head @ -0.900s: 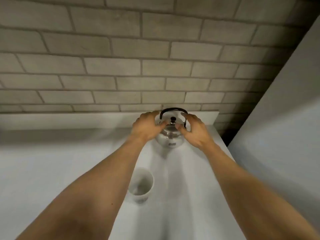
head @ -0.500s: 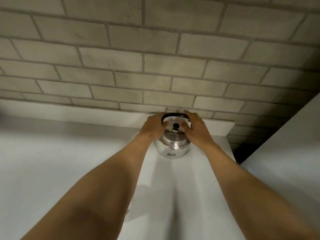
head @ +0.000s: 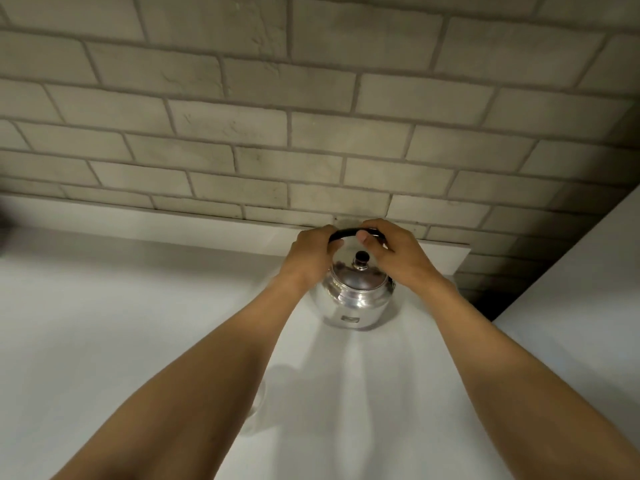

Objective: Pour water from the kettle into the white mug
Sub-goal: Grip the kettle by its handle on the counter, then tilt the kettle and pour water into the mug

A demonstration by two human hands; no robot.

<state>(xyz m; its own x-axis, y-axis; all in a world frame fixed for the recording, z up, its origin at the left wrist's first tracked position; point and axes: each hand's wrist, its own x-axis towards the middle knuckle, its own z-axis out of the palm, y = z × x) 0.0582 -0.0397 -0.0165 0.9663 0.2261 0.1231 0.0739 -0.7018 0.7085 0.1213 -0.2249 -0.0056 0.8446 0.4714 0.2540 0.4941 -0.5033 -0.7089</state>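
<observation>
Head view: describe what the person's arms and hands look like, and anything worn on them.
Both forearms are bare along their whole visible length: no sleeve or cuff shows. The left hand and the right hand wear no gloves, and no watch, bracelet or ring can be seen on either. A short, unpainted thumbnail shows on the right hand. No markings are visible on either arm.

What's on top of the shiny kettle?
The kettle has a round lid with a small dark knob. Above it arches a black handle, gripped by the left hand and right hand. Both hands cover the handle's ends.
</observation>
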